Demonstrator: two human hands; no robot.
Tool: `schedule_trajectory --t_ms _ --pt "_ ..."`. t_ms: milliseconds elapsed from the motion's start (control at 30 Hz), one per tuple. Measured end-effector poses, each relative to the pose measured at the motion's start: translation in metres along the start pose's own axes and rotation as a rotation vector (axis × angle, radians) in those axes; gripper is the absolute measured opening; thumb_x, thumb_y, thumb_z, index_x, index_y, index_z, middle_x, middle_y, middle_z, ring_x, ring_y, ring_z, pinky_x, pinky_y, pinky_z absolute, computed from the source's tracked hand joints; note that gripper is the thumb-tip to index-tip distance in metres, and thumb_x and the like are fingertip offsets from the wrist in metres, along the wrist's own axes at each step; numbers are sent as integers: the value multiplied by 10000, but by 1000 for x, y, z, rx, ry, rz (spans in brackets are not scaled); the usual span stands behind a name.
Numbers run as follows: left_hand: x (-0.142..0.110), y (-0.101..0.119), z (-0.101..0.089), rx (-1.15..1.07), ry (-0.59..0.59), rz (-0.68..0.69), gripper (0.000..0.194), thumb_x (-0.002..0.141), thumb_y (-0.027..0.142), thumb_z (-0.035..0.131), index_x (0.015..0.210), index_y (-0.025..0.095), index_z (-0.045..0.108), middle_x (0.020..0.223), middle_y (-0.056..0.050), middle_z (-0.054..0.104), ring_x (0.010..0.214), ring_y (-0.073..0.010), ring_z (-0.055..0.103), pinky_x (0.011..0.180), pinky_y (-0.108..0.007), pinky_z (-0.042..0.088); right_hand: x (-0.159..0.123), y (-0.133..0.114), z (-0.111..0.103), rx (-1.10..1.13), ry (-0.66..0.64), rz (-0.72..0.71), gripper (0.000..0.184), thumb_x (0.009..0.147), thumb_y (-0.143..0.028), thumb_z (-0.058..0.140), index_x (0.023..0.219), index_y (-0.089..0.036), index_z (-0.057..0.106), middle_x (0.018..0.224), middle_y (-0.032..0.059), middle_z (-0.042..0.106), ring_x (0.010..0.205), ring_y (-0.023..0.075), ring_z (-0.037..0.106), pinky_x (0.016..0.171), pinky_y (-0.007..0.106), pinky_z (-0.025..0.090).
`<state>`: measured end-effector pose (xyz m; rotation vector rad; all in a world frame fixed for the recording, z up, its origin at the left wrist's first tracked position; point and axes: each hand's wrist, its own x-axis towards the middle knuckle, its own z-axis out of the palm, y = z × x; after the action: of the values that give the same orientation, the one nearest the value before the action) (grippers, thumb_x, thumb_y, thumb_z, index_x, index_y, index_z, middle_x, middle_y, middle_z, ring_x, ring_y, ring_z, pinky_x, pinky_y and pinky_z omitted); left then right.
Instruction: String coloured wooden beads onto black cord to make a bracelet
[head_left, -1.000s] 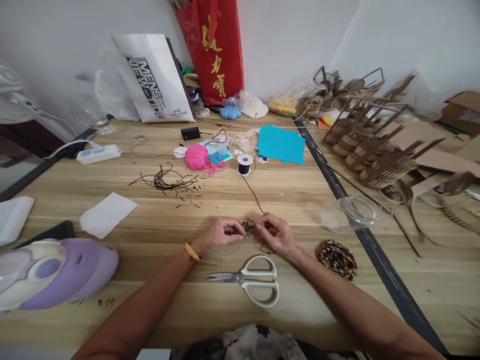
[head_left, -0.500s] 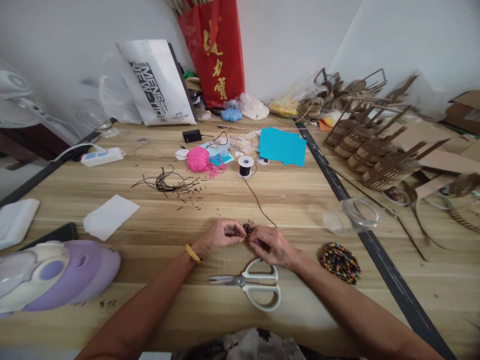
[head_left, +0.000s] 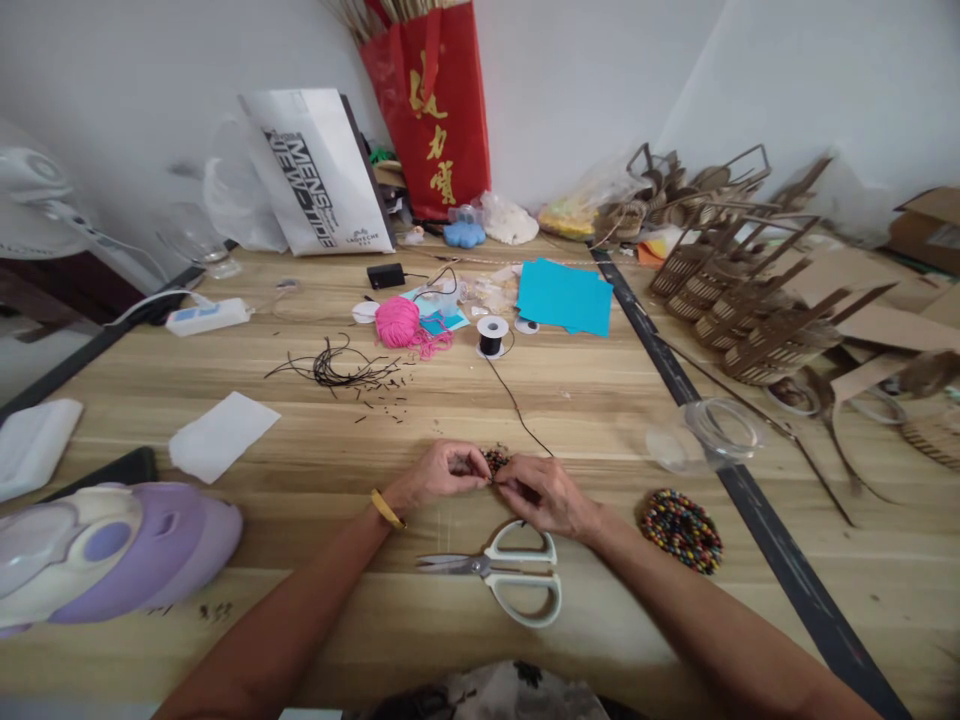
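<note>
My left hand [head_left: 450, 468] and my right hand [head_left: 544, 490] meet at the middle of the table, fingertips pinched close together. Between them is a small cluster of multicoloured beads [head_left: 496, 458], partly covered by my fingers. A thin black cord [head_left: 517, 405] runs from a white-flanged spool [head_left: 492, 338] down to my right hand. What each fingertip pinches is tiny; it looks like the cord's end by the beads. Just below my hands lie scissors [head_left: 480, 567] with white handles, blades pointing left. A coil of strung coloured beads [head_left: 681, 531] rests beyond my right forearm.
Cut black cords [head_left: 330, 370] with short snippets lie left of the spool. Behind are pink yarn [head_left: 397, 322] and blue sheets [head_left: 564, 296]. A purple-and-white device [head_left: 142, 550] stands at left, small woven baskets [head_left: 780, 340] at right. A clear plastic lid [head_left: 724, 430] lies nearer.
My fingertips have shifted very slightly at the beads, still pinched together. The whole view has dropped a little; the other things lie as before.
</note>
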<state>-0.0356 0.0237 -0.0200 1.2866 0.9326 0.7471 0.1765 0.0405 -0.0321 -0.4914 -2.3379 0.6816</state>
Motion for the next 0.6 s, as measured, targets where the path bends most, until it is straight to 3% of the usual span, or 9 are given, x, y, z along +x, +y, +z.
schedule_trajectory --t_ms 600 --pt "1 -4 -4 -33 -35 0 273 652 301 780 752 94 633 786 -54 651 734 -122 594 743 -251 448 0 -1 -3 23 -46 36 86 920 -162 441 874 -174 513 764 53 577 678 148 525 622 252 419"
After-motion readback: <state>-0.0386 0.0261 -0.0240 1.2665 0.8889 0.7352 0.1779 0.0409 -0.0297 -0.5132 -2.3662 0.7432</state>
